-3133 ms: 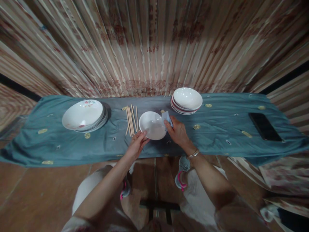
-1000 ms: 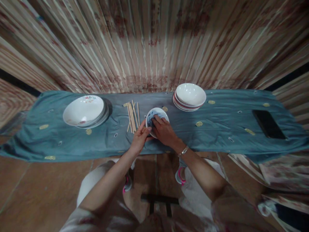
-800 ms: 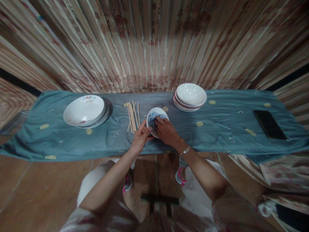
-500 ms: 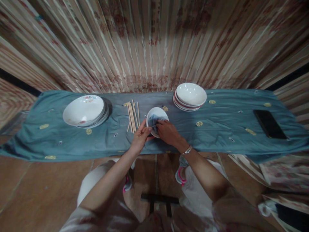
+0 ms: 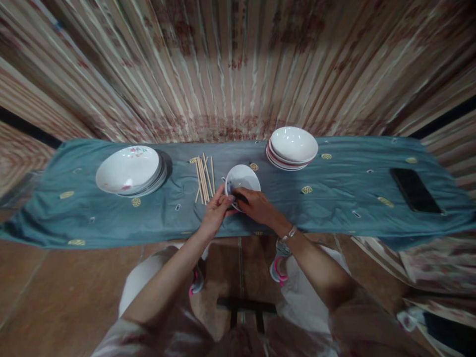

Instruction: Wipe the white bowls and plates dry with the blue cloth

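A small white bowl [image 5: 243, 174] is held just at the near middle of the covered table. My left hand [image 5: 216, 208] grips its left rim, thumb on the near inner edge and fingers around the outside. Inside the bowl, my right hand [image 5: 255, 204] has its fingers curled and pressed down near the bottom. A grey-blue cloth is mostly hidden under those fingers. Left of the bowl lie several wooden chopsticks [image 5: 203, 179], a few of them crossed.
A stack of large floral dishes [image 5: 128, 171] stands on the left. Behind and right of my hands is a stack of white bowls [image 5: 293, 144] with red outsides. A black phone [image 5: 414, 191] lies far right on the teal tablecloth [image 5: 334, 208]. A curtain [image 5: 223, 74] hangs behind.
My right hand has shifted slightly within the bowl, and much less of the cloth shows, leaving more of the white inside visible. My left hand keeps its grip on the rim.
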The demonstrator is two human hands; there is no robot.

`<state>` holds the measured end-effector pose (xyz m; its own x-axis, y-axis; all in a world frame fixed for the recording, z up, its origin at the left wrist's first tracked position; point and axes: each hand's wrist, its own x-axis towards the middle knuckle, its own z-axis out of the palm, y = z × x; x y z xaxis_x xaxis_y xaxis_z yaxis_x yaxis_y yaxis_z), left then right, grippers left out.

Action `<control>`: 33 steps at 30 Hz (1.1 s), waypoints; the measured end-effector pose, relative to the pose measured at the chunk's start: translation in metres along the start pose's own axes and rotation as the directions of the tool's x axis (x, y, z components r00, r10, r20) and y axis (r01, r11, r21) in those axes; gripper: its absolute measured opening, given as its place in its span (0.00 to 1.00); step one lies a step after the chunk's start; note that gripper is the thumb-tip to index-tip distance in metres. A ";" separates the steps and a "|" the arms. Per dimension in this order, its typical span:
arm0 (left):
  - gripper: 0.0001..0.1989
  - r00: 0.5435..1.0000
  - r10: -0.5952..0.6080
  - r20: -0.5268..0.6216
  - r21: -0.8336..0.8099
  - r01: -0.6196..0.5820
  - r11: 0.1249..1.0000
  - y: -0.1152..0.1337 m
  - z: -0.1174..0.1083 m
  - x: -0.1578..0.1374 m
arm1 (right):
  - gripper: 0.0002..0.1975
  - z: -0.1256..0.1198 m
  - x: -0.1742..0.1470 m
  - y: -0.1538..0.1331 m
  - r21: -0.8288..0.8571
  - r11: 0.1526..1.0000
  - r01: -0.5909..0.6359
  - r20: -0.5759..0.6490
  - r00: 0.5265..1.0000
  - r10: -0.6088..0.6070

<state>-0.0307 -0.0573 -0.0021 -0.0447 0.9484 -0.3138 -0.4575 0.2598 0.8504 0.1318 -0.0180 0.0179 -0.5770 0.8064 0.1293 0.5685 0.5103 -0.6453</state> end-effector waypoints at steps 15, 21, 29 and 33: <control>0.47 1.000 0.009 0.002 0.021 -0.009 1.000 0.000 0.001 -0.001 | 0.25 0.018 0.004 0.014 0.142 0.973 0.183 -0.158 0.974 -0.161; 0.44 1.000 0.006 -0.001 0.032 -0.006 0.999 0.002 0.003 -0.003 | 0.28 0.009 0.004 0.007 -0.031 0.995 0.093 -0.112 0.989 -0.096; 0.47 1.000 -0.011 -0.004 0.029 0.011 1.000 0.004 0.005 -0.004 | 0.29 0.000 0.008 0.002 -0.295 0.955 -0.024 -0.079 0.997 0.000; 0.48 1.000 -0.012 -0.006 0.032 0.012 0.999 0.004 0.004 -0.004 | 0.28 -0.002 0.008 0.001 -0.416 0.904 -0.097 -0.086 0.994 0.068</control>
<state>-0.0282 -0.0592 0.0040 -0.0444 0.9443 -0.3262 -0.4297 0.2767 0.8595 0.1289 -0.0103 0.0203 -0.4847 0.8617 0.1497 0.8141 0.5071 -0.2831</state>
